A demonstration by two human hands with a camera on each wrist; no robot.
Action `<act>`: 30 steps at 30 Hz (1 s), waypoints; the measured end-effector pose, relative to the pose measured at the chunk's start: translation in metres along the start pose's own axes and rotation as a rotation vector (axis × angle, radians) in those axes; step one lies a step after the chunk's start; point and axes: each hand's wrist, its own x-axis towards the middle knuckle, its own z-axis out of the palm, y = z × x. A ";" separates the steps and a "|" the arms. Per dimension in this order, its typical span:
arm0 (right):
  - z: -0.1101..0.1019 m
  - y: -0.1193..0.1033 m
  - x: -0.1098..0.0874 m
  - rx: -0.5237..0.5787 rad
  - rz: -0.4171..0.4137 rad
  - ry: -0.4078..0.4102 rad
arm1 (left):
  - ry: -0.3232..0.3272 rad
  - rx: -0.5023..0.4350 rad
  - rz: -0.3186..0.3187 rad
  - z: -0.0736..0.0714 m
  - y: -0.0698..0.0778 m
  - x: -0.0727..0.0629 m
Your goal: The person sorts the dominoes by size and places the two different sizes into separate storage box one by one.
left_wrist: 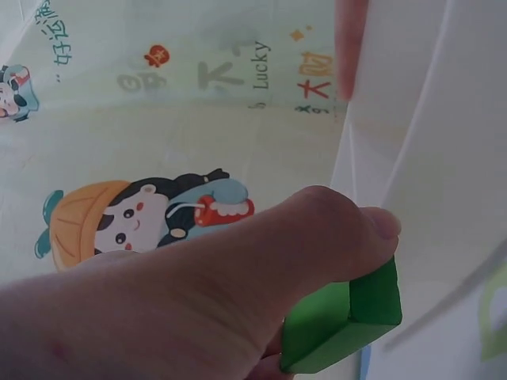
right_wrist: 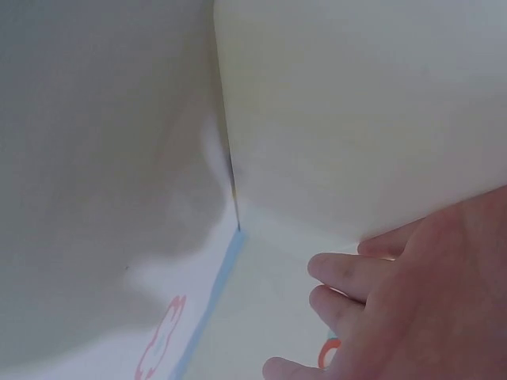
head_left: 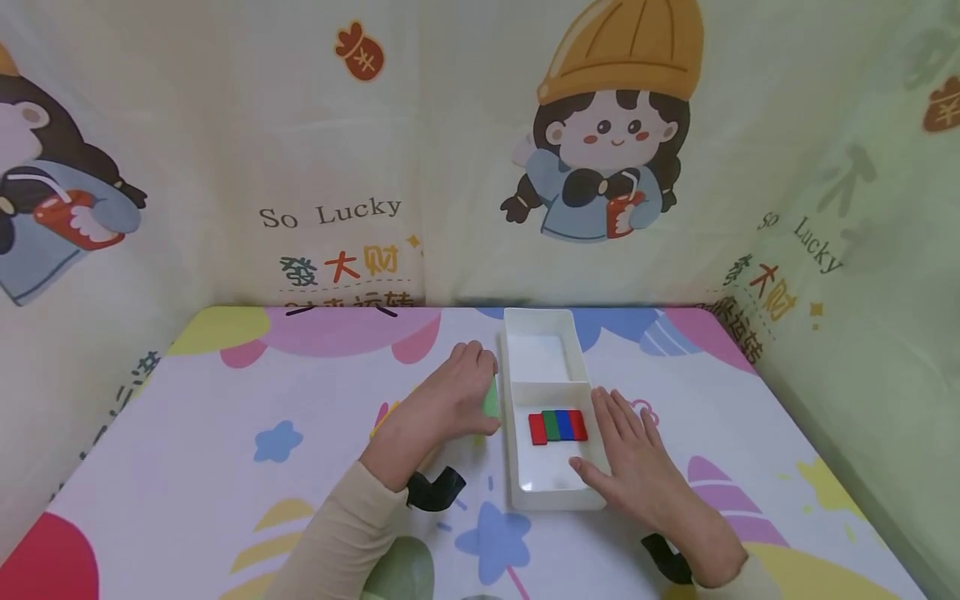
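My left hand (head_left: 450,398) grips a green block (left_wrist: 341,323) just left of the white two-compartment box (head_left: 551,475). In the left wrist view the thumb presses on the block's end; the other fingers are mostly hidden behind it. Inside the box's near compartment lies a short row of small red, green and blue pieces (head_left: 564,426), flat and side by side. My right hand (head_left: 633,462) is at the box's right side with fingers extended and the thumb over the near compartment's edge. The right wrist view shows only part of that hand.
A divider (head_left: 547,386) separates the near compartment from the far one, whose white floor (head_left: 536,358) is bare. The box stands on a tabletop (head_left: 187,450) printed with pastel shapes. Printed cloth walls (head_left: 457,150) rise at the back and both sides.
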 end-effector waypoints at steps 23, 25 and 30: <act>0.001 -0.002 0.001 0.022 0.017 -0.019 | -0.003 0.315 0.093 -0.004 0.020 0.056; 0.001 -0.002 0.002 0.020 0.020 -0.015 | 0.009 0.349 0.108 -0.005 0.022 0.060; -0.001 -0.002 0.003 0.028 0.012 0.003 | 0.003 0.352 0.101 -0.004 0.027 0.069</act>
